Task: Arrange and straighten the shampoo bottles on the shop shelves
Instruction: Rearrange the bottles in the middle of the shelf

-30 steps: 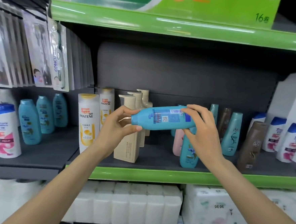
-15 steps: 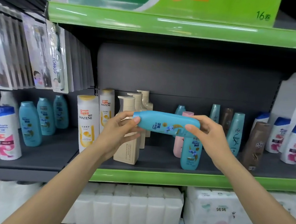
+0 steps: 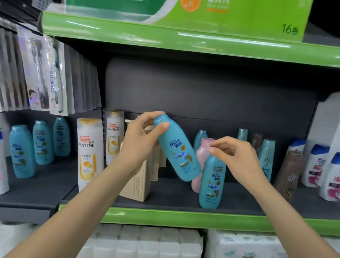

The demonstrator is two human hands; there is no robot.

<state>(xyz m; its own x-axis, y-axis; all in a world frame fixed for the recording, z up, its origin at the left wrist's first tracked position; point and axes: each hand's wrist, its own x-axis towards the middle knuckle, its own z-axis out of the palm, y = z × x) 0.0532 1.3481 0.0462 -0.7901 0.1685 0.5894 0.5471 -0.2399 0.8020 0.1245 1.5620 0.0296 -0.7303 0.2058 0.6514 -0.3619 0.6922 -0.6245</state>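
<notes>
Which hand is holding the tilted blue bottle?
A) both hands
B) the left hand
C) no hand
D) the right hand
B: the left hand grips the tilted blue bottle near its cap, while the right hand hangs beside it, holding nothing.

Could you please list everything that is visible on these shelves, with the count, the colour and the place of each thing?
held Rejoice bottle: 1, teal, tilted in the air above the middle shelf
standing Rejoice bottle: 1, teal, front of the middle shelf
pink bottle: 1, pink, behind the standing Rejoice bottle
Pantene bottles: 2, white and gold, left part of the middle shelf
beige pump bottles: at least 2, beige, beside the Pantene bottles
brown bottle: 1, brown, right part of the shelf
tissue packs: several, white, bottom shelf
left hand: grips the held Rejoice bottle near its cap
right hand: fingers loosely curled, holding nothing
</notes>
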